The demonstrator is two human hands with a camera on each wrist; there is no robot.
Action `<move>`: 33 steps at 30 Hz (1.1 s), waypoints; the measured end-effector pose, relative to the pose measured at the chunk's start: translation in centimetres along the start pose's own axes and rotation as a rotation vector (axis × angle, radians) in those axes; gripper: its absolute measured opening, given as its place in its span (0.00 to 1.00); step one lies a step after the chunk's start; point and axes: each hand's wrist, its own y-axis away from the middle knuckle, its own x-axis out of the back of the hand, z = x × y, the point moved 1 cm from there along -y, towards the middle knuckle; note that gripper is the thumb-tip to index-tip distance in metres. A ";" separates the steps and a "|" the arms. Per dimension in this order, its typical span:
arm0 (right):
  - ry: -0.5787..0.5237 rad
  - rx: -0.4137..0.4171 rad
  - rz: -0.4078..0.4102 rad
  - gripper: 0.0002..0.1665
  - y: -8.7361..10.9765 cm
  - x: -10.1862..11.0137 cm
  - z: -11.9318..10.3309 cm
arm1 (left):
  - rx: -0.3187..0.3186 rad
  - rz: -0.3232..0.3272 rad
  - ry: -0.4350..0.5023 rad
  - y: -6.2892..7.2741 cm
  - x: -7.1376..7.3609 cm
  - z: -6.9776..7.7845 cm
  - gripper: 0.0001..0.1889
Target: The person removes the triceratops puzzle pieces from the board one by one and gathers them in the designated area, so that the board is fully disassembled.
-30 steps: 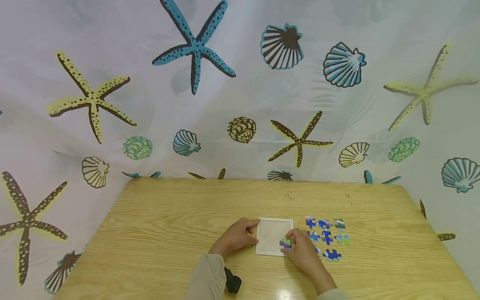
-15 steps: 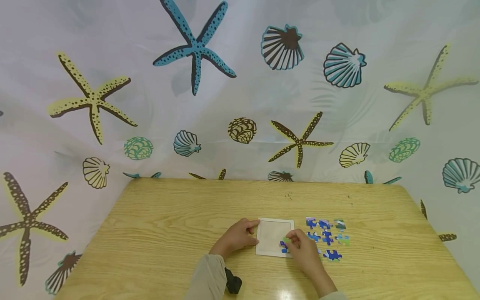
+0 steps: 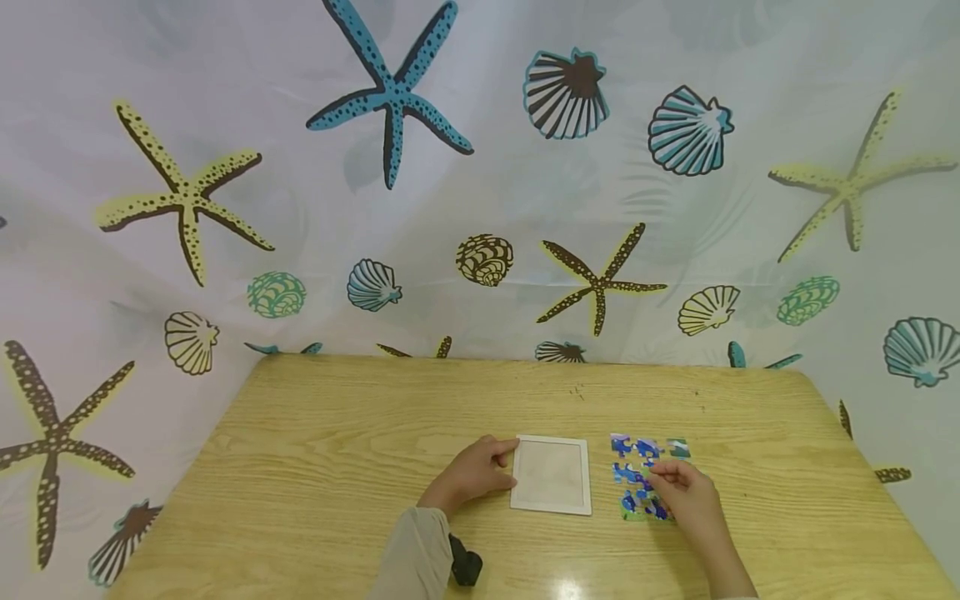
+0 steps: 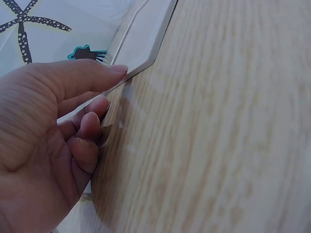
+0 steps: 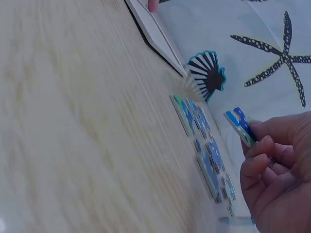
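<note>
A square white puzzle tray point(image 3: 551, 510) with a beige inset base lies on the table. My left hand point(image 3: 474, 473) holds its left side, thumb and index finger at the edge and the other fingers curled. In the left wrist view the thumb lies near a corner of the tray point(image 4: 146, 46). My right hand point(image 3: 690, 496) pinches a blue and green jigsaw piece point(image 5: 239, 125) between thumb and fingers, raised over the loose pieces. Those loose jigsaw pieces point(image 3: 630, 473), blue, white and green, lie right of the tray, partly hidden by the right hand.
The wood-grain table point(image 3: 337, 442) runs back to a hanging sheet point(image 3: 435, 208) printed with starfish and shells. A small black object point(image 3: 467, 567) shows beside the left sleeve point(image 3: 416, 554).
My right hand has carried the pinched jigsaw piece from the tray's lower right corner rightward to above the loose pieces. The left hand and tray stay put.
</note>
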 end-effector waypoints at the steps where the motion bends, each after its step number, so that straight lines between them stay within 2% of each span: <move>1: -0.004 -0.019 0.005 0.13 0.0 0.6 0.3 | 0.000 0.001 -0.002 0.0 0.0 0.0 0.33; 7: 0.043 -0.072 0.004 0.15 0.1 3.6 1.9 | -0.002 -0.001 0.007 0.1 0.1 0.0 0.33; 13: 0.108 -0.113 0.016 0.15 0.2 5.2 3.3 | -0.007 -0.007 0.015 0.2 0.1 0.1 0.33; 18: 0.139 -0.112 0.024 0.16 0.2 5.6 3.8 | 0.000 -0.008 0.021 0.2 0.1 0.0 0.33; 25: 0.295 -0.075 0.071 0.15 0.2 5.5 3.8 | 0.010 -0.005 0.034 0.2 0.1 0.0 0.33; 33: 0.236 -0.126 0.074 0.19 0.4 5.5 4.4 | 0.021 -0.008 0.047 0.4 -0.1 -0.1 0.33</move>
